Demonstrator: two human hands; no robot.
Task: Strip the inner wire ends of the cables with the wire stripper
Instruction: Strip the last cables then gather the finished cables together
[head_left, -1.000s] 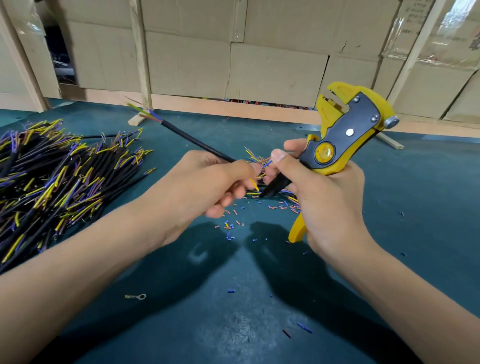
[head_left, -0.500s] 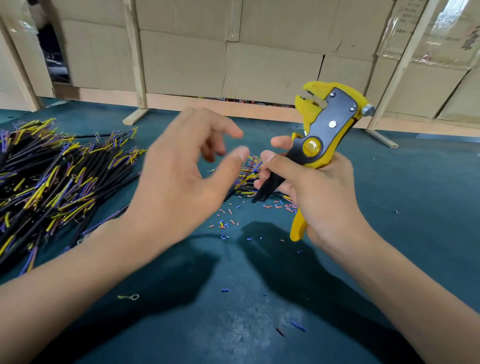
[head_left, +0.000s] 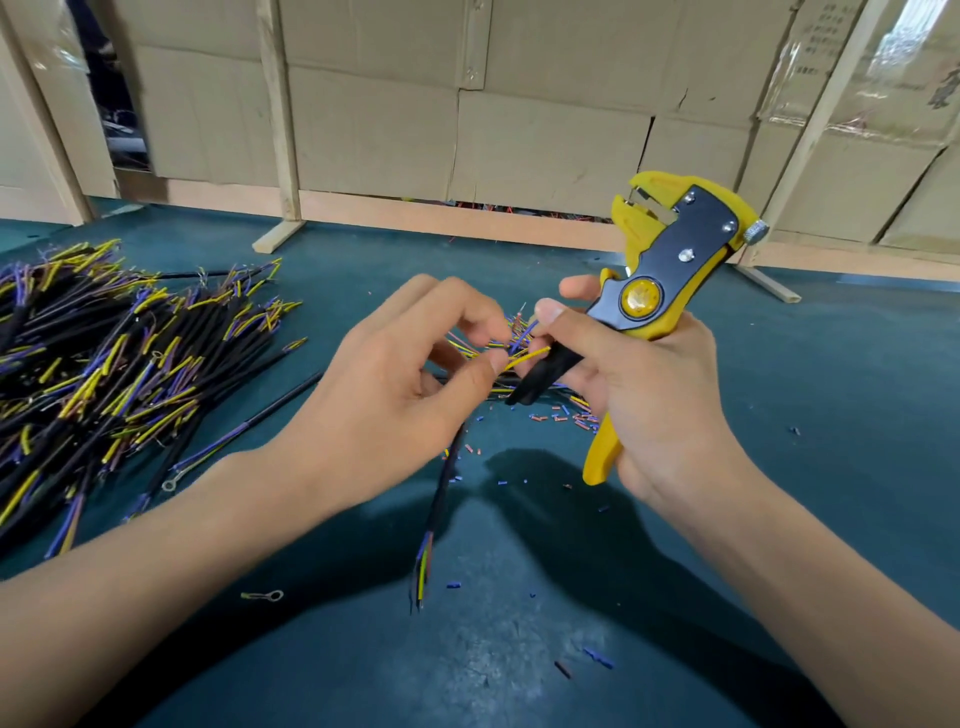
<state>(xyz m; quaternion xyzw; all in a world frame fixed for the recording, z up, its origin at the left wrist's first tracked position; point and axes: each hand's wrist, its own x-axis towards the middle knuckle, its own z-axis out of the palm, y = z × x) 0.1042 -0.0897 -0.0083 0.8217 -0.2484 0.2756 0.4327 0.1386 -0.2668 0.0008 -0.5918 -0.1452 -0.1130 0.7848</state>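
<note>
Cable hanging below left hand pinching its wires, right hand gripping wire stripper

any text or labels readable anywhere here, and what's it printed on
Nothing can be read in full.
Cardboard box, upper right: several lines of dark printing, too blurred to read.
Cardboard box at the right edge: a dark mark, cut off by the frame, not readable.
Wire stripper in the right hand: the yellow round pivot cap shows no legible marking, and no brand is visible.
</note>
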